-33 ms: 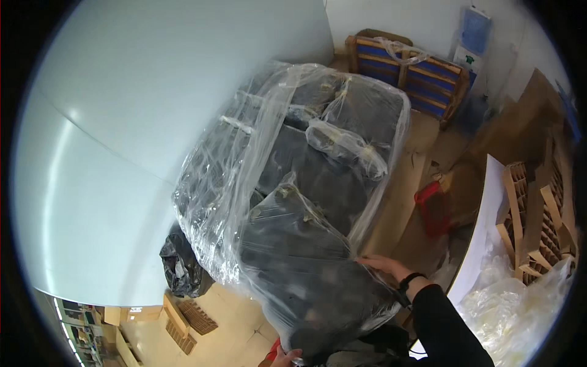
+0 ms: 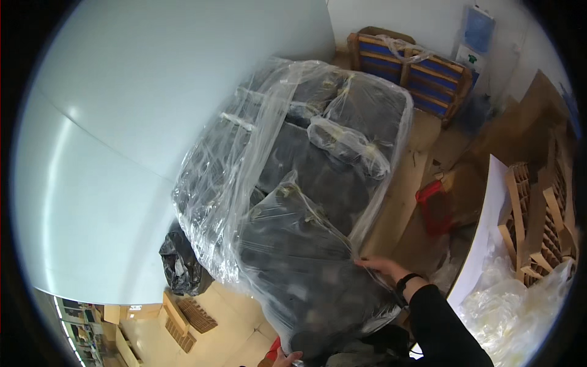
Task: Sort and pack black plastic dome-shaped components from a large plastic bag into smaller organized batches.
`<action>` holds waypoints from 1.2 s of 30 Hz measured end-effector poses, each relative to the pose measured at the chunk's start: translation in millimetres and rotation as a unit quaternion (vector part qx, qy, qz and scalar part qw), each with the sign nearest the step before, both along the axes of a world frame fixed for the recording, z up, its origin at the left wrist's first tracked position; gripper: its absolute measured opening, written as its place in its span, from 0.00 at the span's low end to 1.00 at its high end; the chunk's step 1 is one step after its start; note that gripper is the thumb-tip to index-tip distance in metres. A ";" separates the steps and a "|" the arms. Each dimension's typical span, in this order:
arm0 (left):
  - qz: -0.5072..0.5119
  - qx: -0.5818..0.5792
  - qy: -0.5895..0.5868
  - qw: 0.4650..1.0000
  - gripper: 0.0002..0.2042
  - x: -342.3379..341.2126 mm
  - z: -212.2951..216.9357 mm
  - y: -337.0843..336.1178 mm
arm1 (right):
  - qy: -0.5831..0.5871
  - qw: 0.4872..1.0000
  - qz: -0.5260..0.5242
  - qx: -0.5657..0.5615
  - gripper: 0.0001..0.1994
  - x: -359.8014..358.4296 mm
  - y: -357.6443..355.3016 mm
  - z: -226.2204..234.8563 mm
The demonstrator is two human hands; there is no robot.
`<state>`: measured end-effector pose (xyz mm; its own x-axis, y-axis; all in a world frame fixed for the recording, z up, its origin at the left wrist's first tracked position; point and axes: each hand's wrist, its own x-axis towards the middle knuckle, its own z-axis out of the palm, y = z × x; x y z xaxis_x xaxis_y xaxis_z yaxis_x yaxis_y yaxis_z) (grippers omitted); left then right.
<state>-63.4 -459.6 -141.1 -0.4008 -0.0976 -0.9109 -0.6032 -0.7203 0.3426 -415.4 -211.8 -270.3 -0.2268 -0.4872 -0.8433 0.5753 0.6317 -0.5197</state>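
Note:
A large stack of dark, bag-like bundles (image 2: pixel 312 162) stands in front of me, covered by clear plastic film (image 2: pixel 264 144). Along the film's right near edge, my right hand (image 2: pixel 380 265) is closed, pinching a fold between thumb and fingers. A dark sleeve and a black wristband show on that arm. My left hand (image 2: pixel 287 358), partly cut off by the lower edge of the picture, is closed on the film at its near left corner. Between the hands, the film lies over the nearest dark bundle (image 2: pixel 306 269). Bunched, wrinkled film hangs down the stack's left side.
A smooth pale wall (image 2: pixel 110 140) curves close along the left. A black plastic bag (image 2: pixel 180 266) and cardboard dividers (image 2: pixel 199 315) lie on the floor at left. To the right are a red basket (image 2: pixel 434 208), more cardboard dividers (image 2: pixel 541 226) and loose clear plastic (image 2: pixel 513 312). Wooden-framed blue pallets (image 2: pixel 409 73) stand behind.

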 end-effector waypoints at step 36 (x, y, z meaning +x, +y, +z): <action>0.074 -0.288 0.046 0.954 0.36 -55.0 -149.6 -149.3 | 0.249 0.961 0.107 -0.052 0.44 56.8 -61.1 51.0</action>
